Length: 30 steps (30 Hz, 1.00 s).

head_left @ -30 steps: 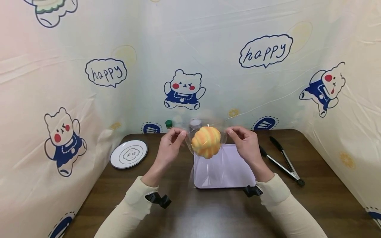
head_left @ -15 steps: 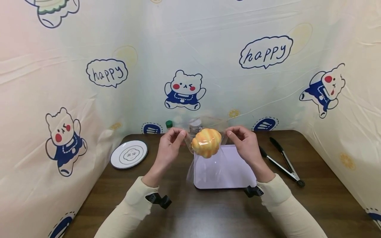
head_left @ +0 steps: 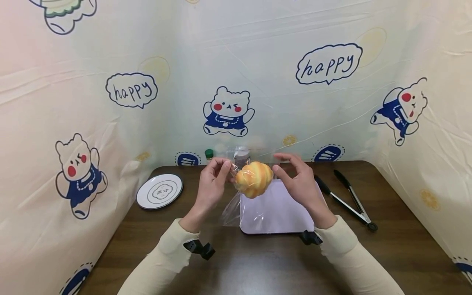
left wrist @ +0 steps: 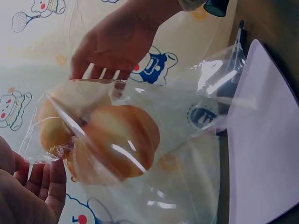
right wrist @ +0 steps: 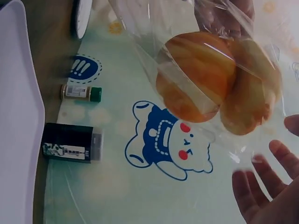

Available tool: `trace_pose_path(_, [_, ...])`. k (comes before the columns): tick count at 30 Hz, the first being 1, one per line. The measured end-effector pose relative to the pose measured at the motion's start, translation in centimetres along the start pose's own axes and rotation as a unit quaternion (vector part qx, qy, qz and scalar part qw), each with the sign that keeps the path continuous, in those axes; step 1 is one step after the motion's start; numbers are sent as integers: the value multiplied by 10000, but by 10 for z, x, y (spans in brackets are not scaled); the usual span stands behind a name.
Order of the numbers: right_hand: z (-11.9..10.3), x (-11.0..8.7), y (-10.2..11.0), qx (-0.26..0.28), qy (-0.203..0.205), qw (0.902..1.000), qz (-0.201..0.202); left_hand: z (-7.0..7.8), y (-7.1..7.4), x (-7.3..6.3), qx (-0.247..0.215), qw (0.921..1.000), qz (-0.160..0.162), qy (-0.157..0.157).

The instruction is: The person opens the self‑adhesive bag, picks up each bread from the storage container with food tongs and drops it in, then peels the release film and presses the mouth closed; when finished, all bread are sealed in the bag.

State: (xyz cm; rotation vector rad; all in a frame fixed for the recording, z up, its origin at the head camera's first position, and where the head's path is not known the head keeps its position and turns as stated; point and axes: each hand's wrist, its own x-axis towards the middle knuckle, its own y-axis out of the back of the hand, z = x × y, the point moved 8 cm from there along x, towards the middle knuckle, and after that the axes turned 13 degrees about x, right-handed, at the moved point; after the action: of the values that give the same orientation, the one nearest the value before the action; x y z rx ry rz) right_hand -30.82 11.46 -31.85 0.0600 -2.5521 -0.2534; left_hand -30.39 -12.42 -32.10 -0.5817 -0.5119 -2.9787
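A clear plastic bag (head_left: 231,215) hangs above the table with a golden, ridged bread roll (head_left: 254,180) inside it. My left hand (head_left: 212,182) pinches the bag's upper left corner between thumb and fingers. In the left wrist view the gathered film (left wrist: 44,156) meets those fingertips. On the other side, my right hand (head_left: 300,182) is held beside the bread roll, thumb and fingers spread apart. The right wrist view shows its fingers (right wrist: 261,186) loosely bent by the bag's edge, gripping nothing.
Below the bag lies a lilac tray (head_left: 287,213). Black-tipped tongs (head_left: 354,207) rest at the right, and a white plate (head_left: 159,191) at the left. A green-capped bottle (right wrist: 79,92) and a dark jar (right wrist: 70,143) stand at the back by the printed curtain.
My right hand has let go of the bag's right corner and shifted slightly left, fingers spreading. The bag's lower end has swung left. My left hand keeps its pinch.
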Motion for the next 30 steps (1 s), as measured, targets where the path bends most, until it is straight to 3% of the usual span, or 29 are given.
trace_pose_path(4, [-17, 2, -11, -366, 609, 9972, -240, 3, 0, -1, 92, 9999, 6, -95])
trace_pose_path(6, [-21, 3, -15, -543, 699, 9953, -381, 4, 0, -1, 124, 9998, 10, -130])
trace_pose_path(17, [-12, 10, -25, -1147, 66, 9894, -886, -3, 1, 1, 580, 9980, -89, -223])
trace_pose_path(24, [-18, 9, -26, -1252, 515, 9874, -815, -4, 4, 5, 1767, 9827, 168, -522])
trace_pose_path(30, [-22, 8, -26, -1192, 723, 9871, -790, -7, 1, 5, 1983, 9785, 41, -569])
